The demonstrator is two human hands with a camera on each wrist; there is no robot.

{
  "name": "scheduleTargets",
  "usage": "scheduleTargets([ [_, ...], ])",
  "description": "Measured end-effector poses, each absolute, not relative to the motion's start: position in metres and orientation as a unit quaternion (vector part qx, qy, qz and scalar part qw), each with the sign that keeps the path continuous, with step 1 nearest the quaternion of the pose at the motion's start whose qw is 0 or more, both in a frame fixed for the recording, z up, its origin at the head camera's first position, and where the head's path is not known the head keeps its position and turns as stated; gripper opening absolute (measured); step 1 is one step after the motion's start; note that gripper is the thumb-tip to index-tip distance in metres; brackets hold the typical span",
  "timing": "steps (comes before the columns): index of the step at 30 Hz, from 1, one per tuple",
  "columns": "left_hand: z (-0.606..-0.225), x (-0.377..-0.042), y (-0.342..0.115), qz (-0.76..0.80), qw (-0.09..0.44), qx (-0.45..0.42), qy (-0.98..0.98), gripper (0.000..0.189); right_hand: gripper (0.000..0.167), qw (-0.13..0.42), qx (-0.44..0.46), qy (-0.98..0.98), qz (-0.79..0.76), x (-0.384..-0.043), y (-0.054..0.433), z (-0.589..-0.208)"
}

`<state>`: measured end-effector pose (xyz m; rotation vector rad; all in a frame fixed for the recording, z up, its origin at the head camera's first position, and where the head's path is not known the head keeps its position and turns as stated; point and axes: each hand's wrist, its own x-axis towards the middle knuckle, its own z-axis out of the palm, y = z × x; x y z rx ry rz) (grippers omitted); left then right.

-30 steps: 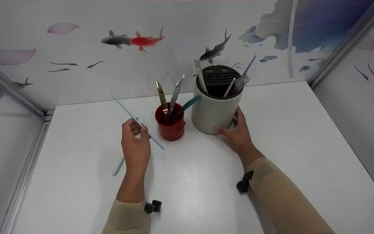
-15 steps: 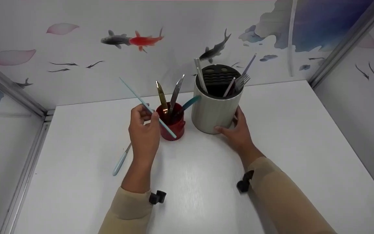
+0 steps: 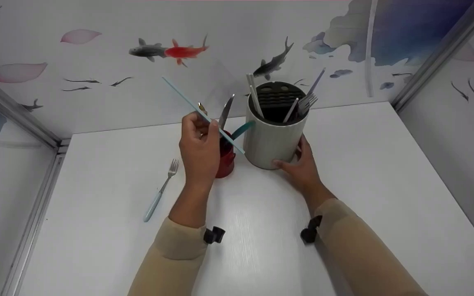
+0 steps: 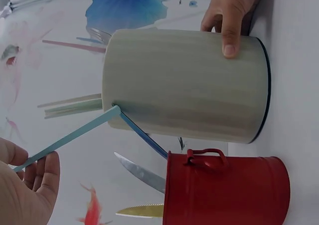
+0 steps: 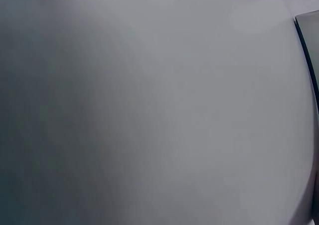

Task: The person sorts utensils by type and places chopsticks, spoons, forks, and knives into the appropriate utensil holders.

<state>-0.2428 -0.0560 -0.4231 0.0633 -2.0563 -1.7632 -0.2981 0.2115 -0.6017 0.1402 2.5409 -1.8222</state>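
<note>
My left hand (image 3: 200,150) pinches a light blue chopstick (image 3: 183,96) between thumb and fingers, raised and slanting in front of the red bucket (image 3: 226,166). In the left wrist view the chopstick (image 4: 75,134) has its thicker end near the rim of the utensil holder (image 4: 184,85); whether they touch I cannot tell. My right hand (image 3: 303,168) grips the low right side of this cream cylindrical utensil holder (image 3: 276,144), thumb in front. White chopsticks (image 3: 254,96), a fork (image 3: 306,106) and thin purple handles stand in its black slotted top.
A fork (image 3: 161,193) with a light blue handle lies on the white table (image 3: 97,197), left of my left arm. The red bucket holds a silver knife (image 3: 227,109), a gold knife (image 3: 202,107) and a teal handle (image 3: 242,129). Painted walls stand behind and at both sides.
My left hand has moved right and away from me with the chopstick, now covering part of the red bucket and uncovering the fork on the table. The right hand and utensil holder stay put.
</note>
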Motion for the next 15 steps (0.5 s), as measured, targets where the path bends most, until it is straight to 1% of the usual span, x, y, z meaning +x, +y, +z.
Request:
scheduleTargets([
  [7,-0.407,-0.252,-0.033,-0.662,0.221,0.007,-0.717,0.025,0.128,-0.007,0.035,0.812,-0.582,-0.298,0.212,-0.601],
  [15,-0.399,-0.261,-0.014,-0.683,0.232,-0.009,-0.693,0.025,0.131,0.004,0.043,0.808,-0.588,-0.297,0.212,-0.600],
])
